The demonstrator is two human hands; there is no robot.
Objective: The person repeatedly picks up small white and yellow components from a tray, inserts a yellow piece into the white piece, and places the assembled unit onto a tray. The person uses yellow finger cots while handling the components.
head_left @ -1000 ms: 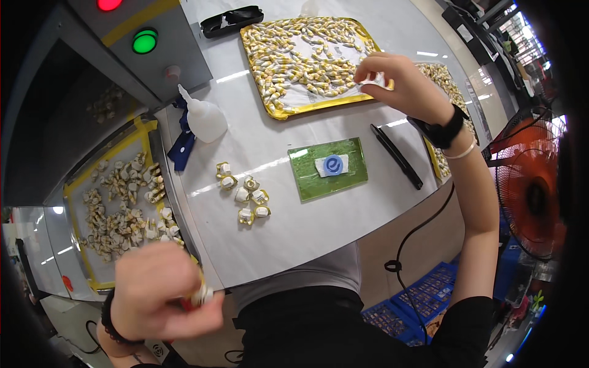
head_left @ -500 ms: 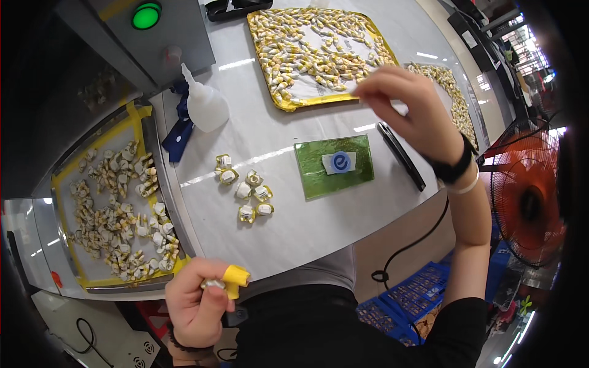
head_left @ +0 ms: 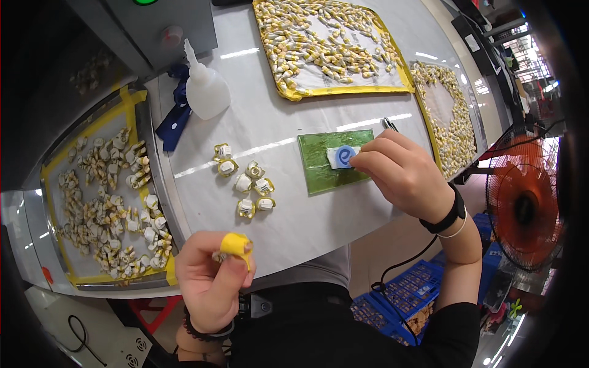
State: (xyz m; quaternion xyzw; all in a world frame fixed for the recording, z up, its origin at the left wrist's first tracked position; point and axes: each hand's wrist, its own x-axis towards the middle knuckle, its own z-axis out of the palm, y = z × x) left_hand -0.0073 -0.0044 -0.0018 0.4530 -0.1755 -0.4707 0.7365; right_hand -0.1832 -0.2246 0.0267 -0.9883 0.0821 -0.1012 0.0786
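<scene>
My left hand (head_left: 211, 276) is closed near the table's front edge, with yellow covers on two fingertips. A small whitish part (head_left: 218, 256) shows between its thumb and fingers, mostly hidden. On the table a green rectangular plate (head_left: 319, 175) carries a white patch with a blue disc (head_left: 344, 156) on it. My right hand (head_left: 399, 172) reaches over the plate's right side. Its thumb and forefinger are pinched at the disc's right edge; whatever they hold is too small to make out. Several small white-and-yellow parts (head_left: 244, 183) lie loose left of the plate.
A yellow-edged tray (head_left: 343, 91) of small parts lies at the back, another tray (head_left: 434, 147) to its right. At left is a tray (head_left: 153, 214) of white-capped parts. A white squeeze bottle (head_left: 207, 95) stands behind the loose parts. An orange fan (head_left: 524, 208) stands at right, blue crates (head_left: 405, 288) below.
My right hand has come down from beside the back tray to the blue disc, now covering most of the black pen-like tool. My left hand has risen slightly, still closed on the small part.
</scene>
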